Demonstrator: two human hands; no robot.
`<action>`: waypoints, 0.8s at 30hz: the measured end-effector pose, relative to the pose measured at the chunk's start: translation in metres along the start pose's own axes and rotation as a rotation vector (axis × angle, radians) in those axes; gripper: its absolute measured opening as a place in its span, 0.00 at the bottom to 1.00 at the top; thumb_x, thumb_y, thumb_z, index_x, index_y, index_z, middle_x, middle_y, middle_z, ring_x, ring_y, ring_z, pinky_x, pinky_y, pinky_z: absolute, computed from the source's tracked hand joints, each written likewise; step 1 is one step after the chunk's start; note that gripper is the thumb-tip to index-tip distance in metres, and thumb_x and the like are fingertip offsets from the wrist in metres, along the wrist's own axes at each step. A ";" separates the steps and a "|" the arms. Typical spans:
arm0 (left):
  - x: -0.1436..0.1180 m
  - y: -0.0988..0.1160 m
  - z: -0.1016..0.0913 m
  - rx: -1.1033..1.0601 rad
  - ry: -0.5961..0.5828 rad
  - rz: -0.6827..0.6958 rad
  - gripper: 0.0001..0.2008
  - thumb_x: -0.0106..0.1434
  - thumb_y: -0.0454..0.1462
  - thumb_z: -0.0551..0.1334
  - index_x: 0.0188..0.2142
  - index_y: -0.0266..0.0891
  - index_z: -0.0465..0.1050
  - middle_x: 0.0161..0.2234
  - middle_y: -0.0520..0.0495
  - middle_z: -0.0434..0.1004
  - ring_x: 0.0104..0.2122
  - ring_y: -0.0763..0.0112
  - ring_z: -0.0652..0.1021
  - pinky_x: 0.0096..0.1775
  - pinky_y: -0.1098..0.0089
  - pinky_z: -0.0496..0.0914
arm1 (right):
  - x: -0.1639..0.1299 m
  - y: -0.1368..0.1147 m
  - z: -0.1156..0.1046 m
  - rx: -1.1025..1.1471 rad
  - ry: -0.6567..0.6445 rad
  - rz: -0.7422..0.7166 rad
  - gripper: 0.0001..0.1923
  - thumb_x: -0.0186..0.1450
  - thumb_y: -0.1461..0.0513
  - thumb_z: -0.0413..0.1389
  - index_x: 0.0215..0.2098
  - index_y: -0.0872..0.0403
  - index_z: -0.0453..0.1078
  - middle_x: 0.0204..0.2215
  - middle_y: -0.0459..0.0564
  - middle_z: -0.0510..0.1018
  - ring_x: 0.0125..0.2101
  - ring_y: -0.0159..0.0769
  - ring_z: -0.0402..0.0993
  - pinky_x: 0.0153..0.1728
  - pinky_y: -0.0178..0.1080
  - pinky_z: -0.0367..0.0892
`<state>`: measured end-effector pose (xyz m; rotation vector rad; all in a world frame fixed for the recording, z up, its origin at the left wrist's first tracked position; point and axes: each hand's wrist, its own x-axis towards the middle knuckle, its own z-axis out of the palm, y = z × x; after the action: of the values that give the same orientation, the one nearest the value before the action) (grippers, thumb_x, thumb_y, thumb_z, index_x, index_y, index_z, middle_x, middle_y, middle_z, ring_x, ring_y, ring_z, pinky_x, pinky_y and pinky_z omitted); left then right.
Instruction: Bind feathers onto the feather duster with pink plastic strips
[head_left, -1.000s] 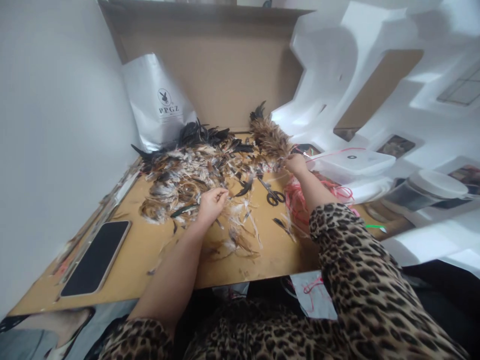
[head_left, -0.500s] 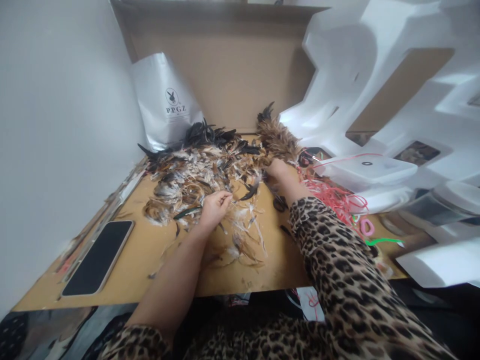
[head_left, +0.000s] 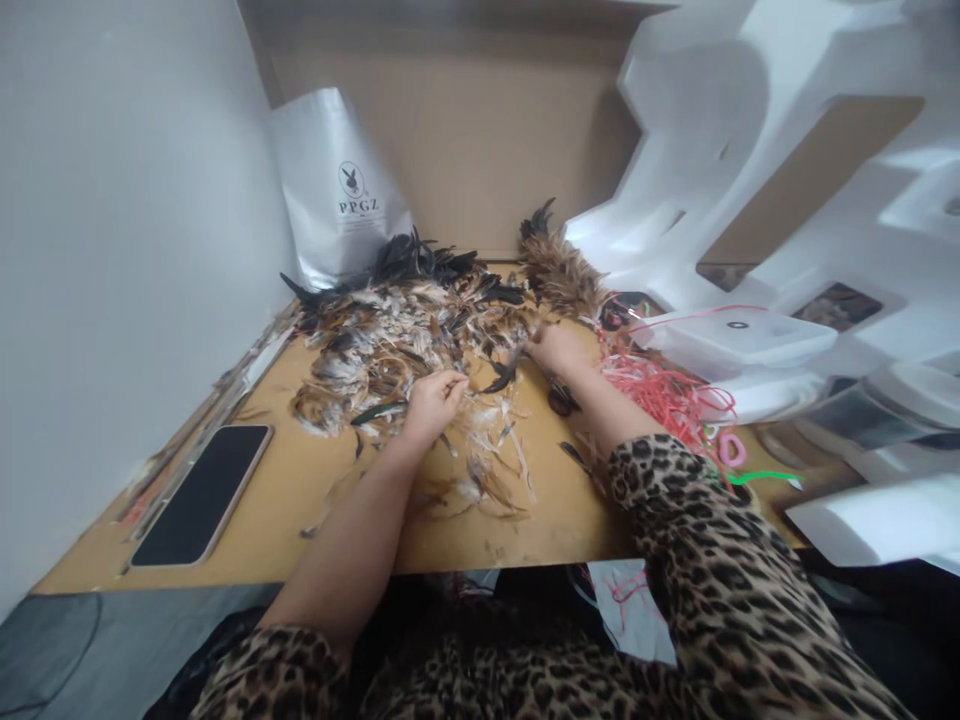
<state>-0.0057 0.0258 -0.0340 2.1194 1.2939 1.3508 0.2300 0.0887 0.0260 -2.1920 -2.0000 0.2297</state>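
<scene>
A heap of loose brown, white and black feathers point(head_left: 390, 340) covers the middle of the yellow-brown tabletop point(head_left: 525, 545). My left hand point(head_left: 435, 405) is closed in a pinch at the heap's near right side; what its fingertips hold, if anything, is too small to make out. Further right, my right hand point(head_left: 556, 350) is closed, fingers pointing left, with a greyish feather point(head_left: 514, 358) at the fingertips. Just below that lies a curved black feather point(head_left: 501, 377). Behind my right hand rests a bushy bundle of brown feathers point(head_left: 562, 272) with black tips.
A silver PPGZ bag point(head_left: 330, 190) stands at the back left. A phone point(head_left: 202, 495) lies front left. On the right are tangled red strings point(head_left: 667, 390), a pink ring point(head_left: 731, 450), a green strip point(head_left: 761, 479) and a clear plastic box point(head_left: 739, 335). White foam panels point(head_left: 697, 120) rise behind.
My right hand has drawn back slightly toward me from the brown bundle, and a greyish feather shows at its fingertips. My left hand stays pinched in nearly the same place. The view has shifted slightly.
</scene>
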 end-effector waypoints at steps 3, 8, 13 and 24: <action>0.000 -0.001 -0.001 -0.006 -0.003 -0.018 0.08 0.59 0.37 0.58 0.30 0.38 0.76 0.27 0.49 0.77 0.27 0.73 0.75 0.34 0.73 0.69 | -0.015 -0.017 0.016 -0.012 -0.036 -0.039 0.17 0.60 0.53 0.52 0.36 0.59 0.74 0.36 0.60 0.77 0.36 0.39 0.73 0.35 0.37 0.64; 0.003 -0.006 -0.004 0.021 0.017 -0.076 0.08 0.58 0.37 0.58 0.31 0.38 0.76 0.29 0.48 0.78 0.30 0.71 0.77 0.36 0.72 0.70 | -0.055 -0.063 0.035 -0.016 -0.095 -0.225 0.13 0.61 0.58 0.51 0.33 0.57 0.74 0.35 0.58 0.78 0.37 0.40 0.74 0.37 0.37 0.65; 0.006 -0.021 -0.011 0.164 -0.029 -0.192 0.09 0.56 0.35 0.59 0.34 0.38 0.77 0.31 0.47 0.79 0.31 0.69 0.77 0.36 0.70 0.69 | -0.073 -0.091 0.039 0.169 -0.178 -0.607 0.11 0.61 0.63 0.50 0.34 0.52 0.75 0.33 0.48 0.79 0.34 0.33 0.74 0.38 0.31 0.64; 0.005 0.000 -0.020 0.155 -0.035 -0.006 0.13 0.59 0.42 0.59 0.39 0.39 0.76 0.33 0.46 0.78 0.33 0.70 0.76 0.38 0.71 0.69 | 0.018 -0.065 0.032 -0.043 0.029 -0.095 0.17 0.63 0.59 0.50 0.45 0.59 0.73 0.43 0.62 0.76 0.44 0.43 0.73 0.44 0.40 0.65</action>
<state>-0.0214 0.0260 -0.0210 2.2274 1.4323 1.2413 0.1610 0.1127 0.0099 -2.1056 -2.1058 0.1431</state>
